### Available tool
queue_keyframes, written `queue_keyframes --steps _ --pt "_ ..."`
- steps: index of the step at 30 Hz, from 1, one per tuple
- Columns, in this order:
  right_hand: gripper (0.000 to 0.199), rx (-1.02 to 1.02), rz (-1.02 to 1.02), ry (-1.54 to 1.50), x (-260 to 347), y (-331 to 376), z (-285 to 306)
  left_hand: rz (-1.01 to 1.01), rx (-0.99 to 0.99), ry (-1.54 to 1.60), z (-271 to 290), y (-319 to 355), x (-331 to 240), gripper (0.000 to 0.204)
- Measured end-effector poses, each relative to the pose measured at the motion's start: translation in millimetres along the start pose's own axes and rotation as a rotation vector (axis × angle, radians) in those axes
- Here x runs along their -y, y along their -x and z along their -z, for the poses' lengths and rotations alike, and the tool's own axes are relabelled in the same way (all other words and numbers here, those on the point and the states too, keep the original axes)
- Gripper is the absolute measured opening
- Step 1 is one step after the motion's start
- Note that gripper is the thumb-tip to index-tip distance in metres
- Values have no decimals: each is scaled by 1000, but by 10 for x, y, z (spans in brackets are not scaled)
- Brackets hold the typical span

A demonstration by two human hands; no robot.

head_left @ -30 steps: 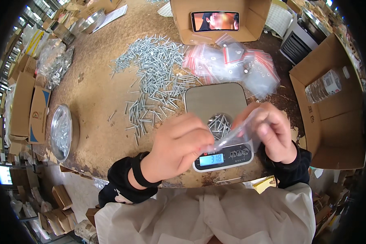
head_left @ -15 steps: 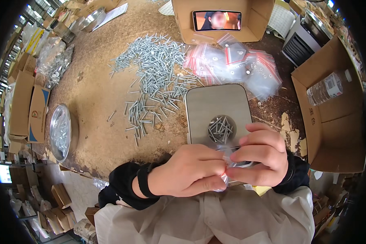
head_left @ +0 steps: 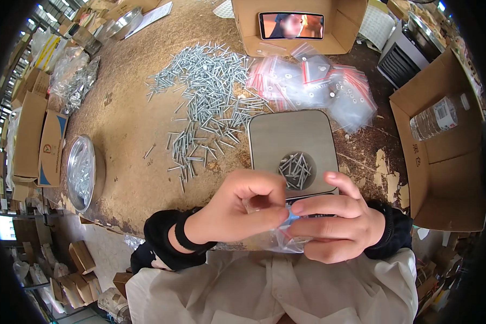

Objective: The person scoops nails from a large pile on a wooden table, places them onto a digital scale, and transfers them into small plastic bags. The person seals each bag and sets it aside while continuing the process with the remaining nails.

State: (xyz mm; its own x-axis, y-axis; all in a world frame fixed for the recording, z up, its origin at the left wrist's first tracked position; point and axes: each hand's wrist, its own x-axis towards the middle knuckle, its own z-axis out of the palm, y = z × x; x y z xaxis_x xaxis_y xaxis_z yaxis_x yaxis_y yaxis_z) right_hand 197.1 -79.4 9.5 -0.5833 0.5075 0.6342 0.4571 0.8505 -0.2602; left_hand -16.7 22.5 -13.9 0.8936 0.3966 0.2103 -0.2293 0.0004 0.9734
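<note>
A clear plastic zip bag [head_left: 287, 242] hangs between my hands, close to my body. My left hand [head_left: 237, 206] pinches its upper part between thumb and curled fingers. From the other side, my right hand [head_left: 337, 218] grips the bag too, its forefinger raised. A small light-blue patch shows between my fingertips; I cannot make out what it is. Just beyond my hands, a small round dish of screws [head_left: 296, 171] rests on the flat-topped scale [head_left: 291, 129]. My hands hide the scale's near edge. A loose heap of silvery screws [head_left: 205, 81] lies farther left on the table.
Red-edged zip bags [head_left: 313, 86] lie beyond the scale, before a carton [head_left: 348, 32] holding a phone [head_left: 291, 26]. At right stands an open carton [head_left: 437, 167] with a plastic bottle [head_left: 434, 119]. A metal bowl [head_left: 85, 173] of clear plastic sits at the left edge.
Both hands have shifted slightly, the left one a little up and left. More of the bag now shows below them, and the left fingers have curled into a rounder pinch.
</note>
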Motion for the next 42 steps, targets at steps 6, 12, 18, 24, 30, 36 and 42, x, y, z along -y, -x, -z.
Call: queue_keyframes --steps 6,12,18,24,30,36,42 --pt "4 15 -59 -12 0 -4 -34 -30 22 -92 -249 -38 -80 63" --pt "51 -40 -353 -79 -237 9 23 25 -211 -48 37 -37 -87 43" --pt "107 255 -640 -133 -298 77 -54 -18 -538 -517 137 -85 45 31" --pt "104 136 -640 -222 -307 16 -141 -83 -339 -1087 150 -72 119 34" --pt "98 -87 -464 -194 -208 71 -113 -142 -160 -746 -66 -97 186 44" --pt "98 -98 -499 -262 -124 106 -95 -28 -46 -410 -358 -87 161 51" --pt "104 -59 -562 -478 -119 96 -49 21 4 -236 -375 -109 146 48"
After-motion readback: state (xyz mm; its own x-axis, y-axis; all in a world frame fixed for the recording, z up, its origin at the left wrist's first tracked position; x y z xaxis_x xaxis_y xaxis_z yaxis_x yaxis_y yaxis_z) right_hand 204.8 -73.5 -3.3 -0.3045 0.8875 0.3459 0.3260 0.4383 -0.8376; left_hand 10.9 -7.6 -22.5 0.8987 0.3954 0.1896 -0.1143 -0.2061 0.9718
